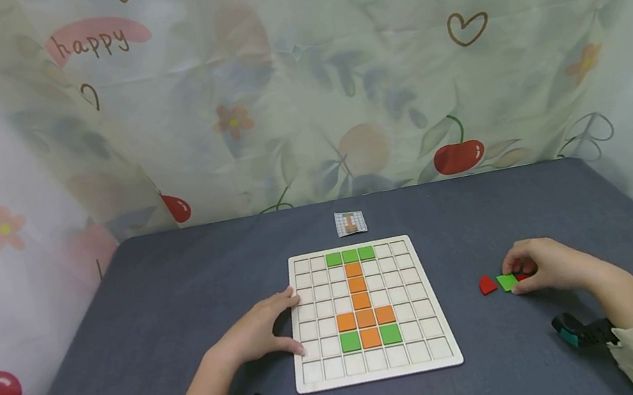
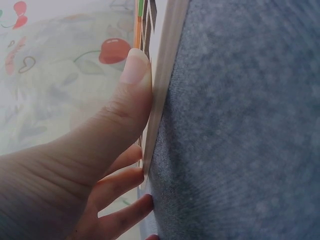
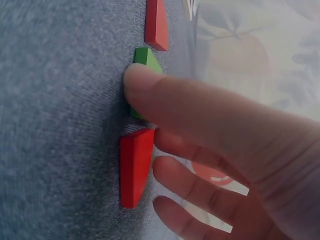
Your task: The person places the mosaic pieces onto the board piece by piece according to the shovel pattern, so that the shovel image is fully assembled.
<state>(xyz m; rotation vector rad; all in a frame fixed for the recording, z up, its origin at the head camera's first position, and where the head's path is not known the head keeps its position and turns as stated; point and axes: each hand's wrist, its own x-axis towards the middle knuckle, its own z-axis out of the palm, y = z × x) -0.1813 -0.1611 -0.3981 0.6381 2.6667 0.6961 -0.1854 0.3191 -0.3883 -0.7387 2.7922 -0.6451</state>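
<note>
A white grid board (image 1: 377, 360) lies on the table with green and orange square tiles in some cells. My left hand (image 1: 260, 327) touches its left edge, thumb and fingers spread, and in the left wrist view the thumb (image 2: 135, 72) lies against the rim. To the right of the board, my right hand (image 1: 547, 266) pinches a green tile (image 1: 506, 282) between thumb and index finger, low at the table surface. One red piece (image 1: 487, 284) with a curved side lies left of it. A second red piece (image 3: 136, 170) sits under the hand, partly hidden in the head view.
A small printed card (image 1: 350, 222) with a grid picture lies behind the board. The dark grey cloth table (image 1: 197, 275) reaches back to a patterned curtain (image 1: 297, 88). Black straps with small devices (image 1: 581, 329) are on both wrists.
</note>
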